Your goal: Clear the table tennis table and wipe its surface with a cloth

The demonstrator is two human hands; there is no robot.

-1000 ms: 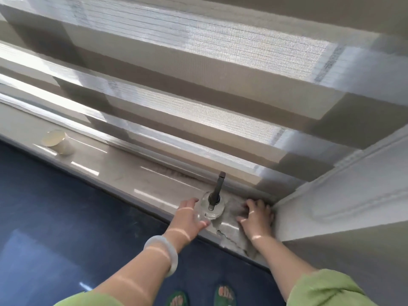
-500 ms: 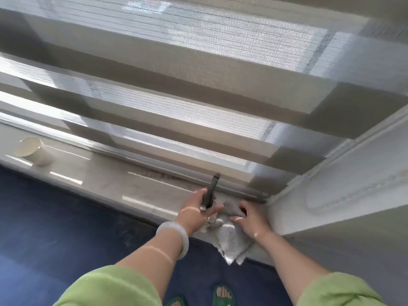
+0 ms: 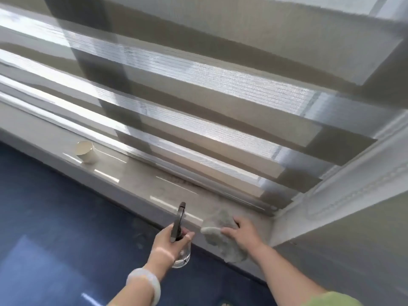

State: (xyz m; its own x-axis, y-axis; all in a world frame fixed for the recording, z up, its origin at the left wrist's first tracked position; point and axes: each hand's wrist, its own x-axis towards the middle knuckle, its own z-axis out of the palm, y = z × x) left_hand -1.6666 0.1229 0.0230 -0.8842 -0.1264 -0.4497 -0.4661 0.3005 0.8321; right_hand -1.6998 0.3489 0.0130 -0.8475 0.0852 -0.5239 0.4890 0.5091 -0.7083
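My left hand [image 3: 169,244] grips a clear spray bottle [image 3: 183,255] with a dark nozzle [image 3: 179,219], lifted off the windowsill [image 3: 141,180] and held just in front of its edge. My right hand [image 3: 241,234] holds a crumpled grey cloth [image 3: 220,230] at the sill's front edge near the right corner; part of the cloth hangs down over the edge. The table tennis table is out of view.
A cream paper cup [image 3: 86,151] stands on the sill at the left. Striped sheer blinds [image 3: 198,89] hang behind the sill. A white wall panel [image 3: 344,217] closes the right corner. Blue floor [image 3: 55,217] lies below.
My left hand has closed on the spray bottle and lifted it off the sill toward me. My right hand has gathered the cloth and pulled it to the sill's edge.
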